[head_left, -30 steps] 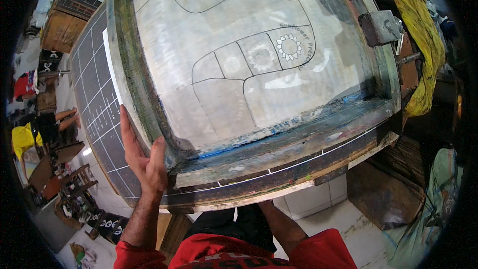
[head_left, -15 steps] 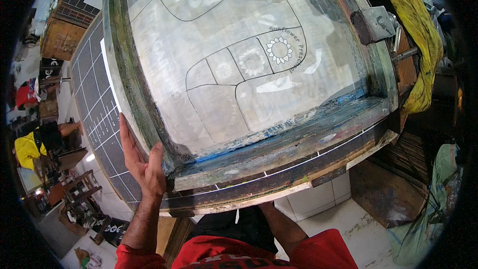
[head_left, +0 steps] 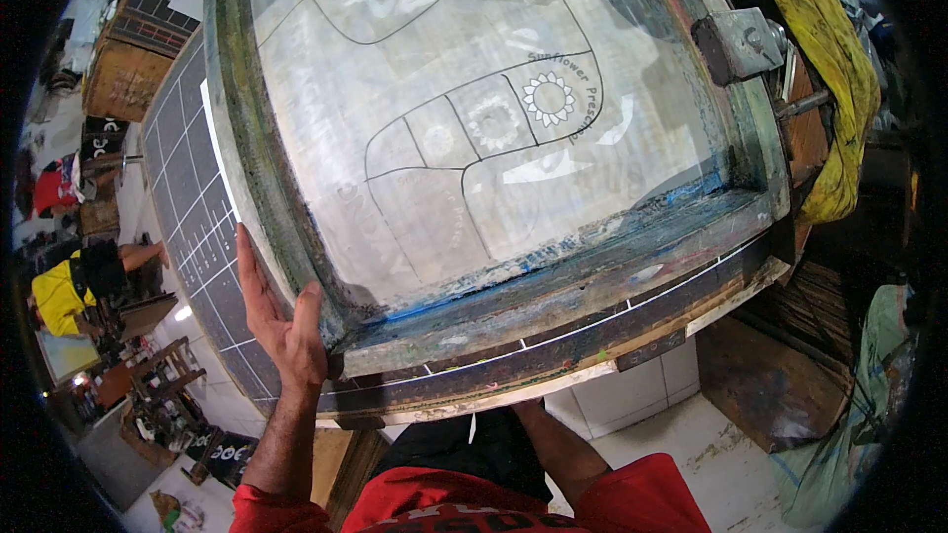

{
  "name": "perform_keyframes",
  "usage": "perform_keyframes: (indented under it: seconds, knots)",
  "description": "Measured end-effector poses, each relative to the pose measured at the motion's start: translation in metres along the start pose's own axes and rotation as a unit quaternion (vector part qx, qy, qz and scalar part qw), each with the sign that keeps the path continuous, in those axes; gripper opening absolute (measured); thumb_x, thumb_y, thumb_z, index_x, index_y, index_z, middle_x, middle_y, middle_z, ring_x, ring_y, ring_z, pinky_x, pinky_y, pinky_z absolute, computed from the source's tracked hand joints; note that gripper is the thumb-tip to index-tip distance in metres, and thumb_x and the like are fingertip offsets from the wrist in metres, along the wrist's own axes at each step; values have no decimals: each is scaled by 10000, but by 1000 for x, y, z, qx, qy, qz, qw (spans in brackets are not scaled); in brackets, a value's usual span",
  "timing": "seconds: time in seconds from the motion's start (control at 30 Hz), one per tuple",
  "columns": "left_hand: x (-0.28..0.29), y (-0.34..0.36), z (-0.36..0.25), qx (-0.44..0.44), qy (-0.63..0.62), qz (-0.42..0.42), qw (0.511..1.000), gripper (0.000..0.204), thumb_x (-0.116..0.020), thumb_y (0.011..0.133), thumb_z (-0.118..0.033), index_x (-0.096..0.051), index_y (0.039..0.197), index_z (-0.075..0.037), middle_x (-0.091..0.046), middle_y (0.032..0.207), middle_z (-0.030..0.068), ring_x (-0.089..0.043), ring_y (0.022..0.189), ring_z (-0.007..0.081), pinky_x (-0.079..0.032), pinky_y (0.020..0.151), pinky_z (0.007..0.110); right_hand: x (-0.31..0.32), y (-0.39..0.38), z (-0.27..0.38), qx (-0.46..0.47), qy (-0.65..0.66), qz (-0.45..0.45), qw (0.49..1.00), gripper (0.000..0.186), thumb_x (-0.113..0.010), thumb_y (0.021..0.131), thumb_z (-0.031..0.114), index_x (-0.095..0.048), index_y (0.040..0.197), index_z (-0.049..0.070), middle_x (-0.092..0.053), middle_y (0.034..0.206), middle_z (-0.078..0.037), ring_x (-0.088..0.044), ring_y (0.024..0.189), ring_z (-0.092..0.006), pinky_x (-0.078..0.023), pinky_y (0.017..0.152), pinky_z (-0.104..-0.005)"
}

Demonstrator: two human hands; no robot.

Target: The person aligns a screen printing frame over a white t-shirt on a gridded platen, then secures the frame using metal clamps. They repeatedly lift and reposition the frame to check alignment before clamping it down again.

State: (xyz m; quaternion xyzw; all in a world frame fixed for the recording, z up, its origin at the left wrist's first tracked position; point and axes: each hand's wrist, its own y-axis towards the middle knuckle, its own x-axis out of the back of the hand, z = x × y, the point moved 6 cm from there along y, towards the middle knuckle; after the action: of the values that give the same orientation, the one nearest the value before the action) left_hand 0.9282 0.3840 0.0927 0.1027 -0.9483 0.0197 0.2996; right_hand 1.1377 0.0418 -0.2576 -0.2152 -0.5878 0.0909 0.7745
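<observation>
A screen-printing frame [head_left: 563, 281] with worn, paint-stained wooden sides lies tilted across a dark board with white grid lines [head_left: 193, 202]. On its pale mesh [head_left: 592, 207] show thin black outlines and a row of flower motifs [head_left: 549, 100], one of them dark and crisp, others faint. My left hand [head_left: 286, 331] lies along the frame's outer left side near the front corner, fingers stretched out and thumb apart, touching the wood. A strip of white sheet [head_left: 217, 143] shows beside that edge. My right forearm [head_left: 553, 439] runs up beneath the board's front edge, which hides the hand.
Metal clamps [head_left: 741, 46] stand at the frame's right, beside a hanging yellow cloth [head_left: 839, 89]. A brown wooden panel [head_left: 770, 385] and a pale green sheet [head_left: 879, 385] are lower right. At far left a co-worker in yellow [head_left: 64, 296] stands near another work area.
The line design seen through the mesh has shifted slightly left against the frame. My left hand keeps its place. The co-worker at far left has moved a little.
</observation>
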Motion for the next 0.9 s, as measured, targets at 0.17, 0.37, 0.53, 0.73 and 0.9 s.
perform_keyframes:
  seconds: [0.17,0.37,0.53,0.73,0.9]
  knots:
    - [0,-1,1,2,-14,-1,1000,884,-561,772,-48,-171,1563,7,-271,1563,232,-343,1419,304,-292,1174,451,1,0,-4,4,-5,-2,1000,664,-415,939,602,-452,1416,141,-503,1409,-115,-462,1292,-286,-357,1095,-488]
    - [1,-1,0,3,3,-2,1000,883,-568,779,-46,-168,1564,5,-275,1564,228,-340,1422,304,-292,1175,453,2,0,-9,9,-8,-8,1000,655,-410,945,595,-452,1414,140,-503,1407,-114,-460,1291,-285,-353,1098,-487]
    - [1,1,0,2,-8,5,1000,884,-549,772,-35,-159,1563,16,-291,1552,242,-347,1417,303,-290,1174,449,5,1,-14,14,-11,-14,1000,647,-406,950,589,-453,1412,138,-503,1405,-113,-459,1290,-284,-350,1100,-487]
    - [-1,0,0,7,-58,-1,998,885,-568,787,-53,-146,1560,35,-370,1516,231,-425,1365,270,-352,1132,415,9,4,-22,27,-14,-16,999,638,-401,956,582,-453,1410,137,-503,1403,-112,-457,1289,-283,-346,1102,-486]
    - [-1,-1,1,33,-49,-19,998,898,-591,785,-46,-147,1562,31,-424,1488,204,-477,1323,258,-382,1106,395,14,8,-30,39,-20,-17,999,630,-397,961,576,-454,1408,135,-502,1402,-112,-456,1288,-282,-343,1104,-485]
